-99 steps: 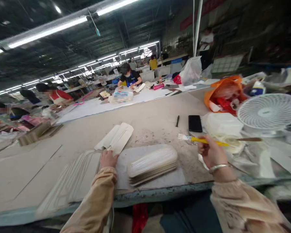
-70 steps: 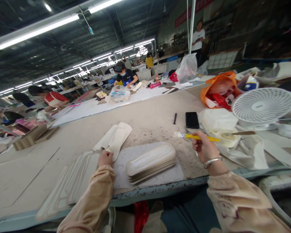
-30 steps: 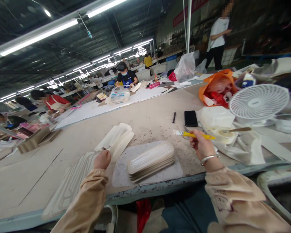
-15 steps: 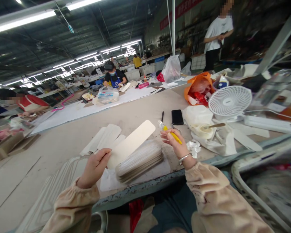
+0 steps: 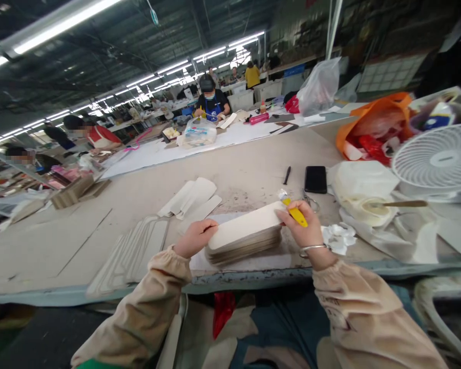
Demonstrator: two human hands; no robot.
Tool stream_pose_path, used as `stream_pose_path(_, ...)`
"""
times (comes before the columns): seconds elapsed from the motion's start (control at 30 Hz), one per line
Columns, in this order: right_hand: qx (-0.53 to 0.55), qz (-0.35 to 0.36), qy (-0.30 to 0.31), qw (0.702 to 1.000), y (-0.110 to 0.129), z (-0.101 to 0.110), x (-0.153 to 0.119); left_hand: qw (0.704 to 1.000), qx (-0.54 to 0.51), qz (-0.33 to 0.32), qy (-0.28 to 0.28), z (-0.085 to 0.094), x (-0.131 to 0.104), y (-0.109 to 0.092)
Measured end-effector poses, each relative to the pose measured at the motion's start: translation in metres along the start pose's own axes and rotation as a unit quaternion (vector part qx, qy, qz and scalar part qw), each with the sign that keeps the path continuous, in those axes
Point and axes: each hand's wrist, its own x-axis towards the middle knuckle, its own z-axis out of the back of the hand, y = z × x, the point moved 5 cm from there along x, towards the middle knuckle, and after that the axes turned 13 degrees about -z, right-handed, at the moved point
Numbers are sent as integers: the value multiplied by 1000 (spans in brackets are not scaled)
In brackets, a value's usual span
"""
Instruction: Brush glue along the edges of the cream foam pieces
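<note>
A cream strip with rounded ends (image 5: pixel 248 223) lies over a stack of similar pieces (image 5: pixel 246 248) at the table's near edge. My left hand (image 5: pixel 197 238) is closed on the strip's left end, thumb on top. My right hand (image 5: pixel 301 225) is at its right end, its thumb and fingertips touching the strip. That same hand grips a yellow-handled brush (image 5: pixel 298 215), whose whitish tip points up and away. How firmly the right fingers pinch the strip is hidden.
Left of the stack lie fanned grey-edged pieces (image 5: pixel 132 251) and loose pale strips (image 5: pixel 194 197). A phone (image 5: pixel 315 180), black pen-like item (image 5: pixel 287 175), crumpled white paper (image 5: pixel 338 238), glue-stained bowl (image 5: pixel 376 210), orange bag (image 5: pixel 372 128) and white fan (image 5: pixel 438 159) are right. A co-worker (image 5: pixel 212 102) sits opposite.
The strip has come down from a raised tilt onto the stack. My right hand has moved in to its right end, still holding the brush. The view has turned left.
</note>
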Motion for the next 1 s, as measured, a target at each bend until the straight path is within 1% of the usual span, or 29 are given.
stream_pose_path(0.1,-67,13,-3,998,-8,-6,4,998,-53,33,-26,0,-3,16)
stream_pose_path(0.2,-119,13,-9,993,-15,-10,7,993,-67,70,-71,2,-10,40)
stream_pose_path(0.3,-140,10,-10,990,-22,-12,10,981,-89,115,-130,2,-25,66)
stream_pose_path(0.4,-160,0,-19,987,-27,-12,11,971,-107,144,-158,-3,-41,80)
stream_pose_path(0.5,-182,-3,-24,983,-28,-12,11,966,-119,161,-165,-11,-55,82)
stream_pose_path(0.57,-196,-1,-25,980,-27,-12,11,965,-130,164,-159,-16,-59,80)
stream_pose_path(0.7,-230,25,-33,972,-27,-11,12,969,-149,133,-145,-26,-58,74)
stream_pose_path(0.83,-264,54,-40,962,-28,-12,13,969,-139,124,-162,-31,-55,75)
stream_pose_path(1.0,-300,57,-38,952,-27,-16,12,966,-141,120,-179,-35,-57,78)
